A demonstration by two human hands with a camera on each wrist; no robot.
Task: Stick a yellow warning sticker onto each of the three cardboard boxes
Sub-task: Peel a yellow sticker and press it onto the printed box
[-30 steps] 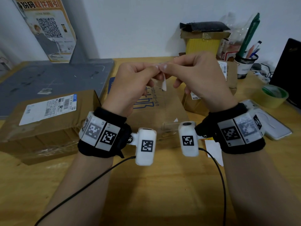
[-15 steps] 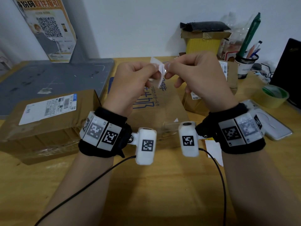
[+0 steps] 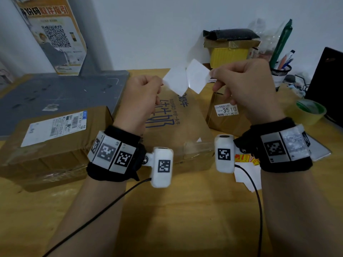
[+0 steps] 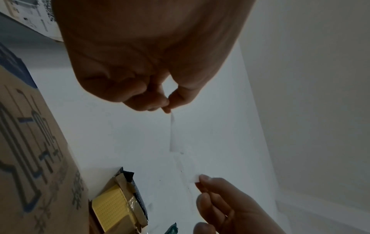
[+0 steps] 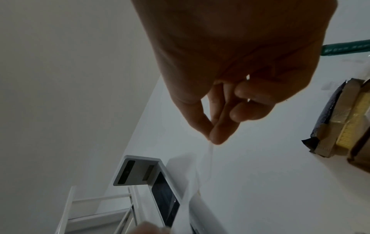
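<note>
Sheets are parting now! A second ago my fingertips were bunched over one small folded scrap; now my left hand (image 3: 141, 97) pinches one white sheet (image 3: 175, 81) at ten o'clock of the middle box (image 3: 178, 127), and my right hand (image 3: 246, 86) pinches the other sheet (image 3: 197, 75), the two joined only along their inner edges. I judge the sticker nearly free of its backing; which sheet is which, I can't tell. Left box (image 3: 55, 138) and right box (image 3: 228, 115) show no yellow sticker.

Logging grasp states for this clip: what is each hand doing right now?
Left hand: pinching one white sheet.
Right hand: pinching the other white sheet.
</note>
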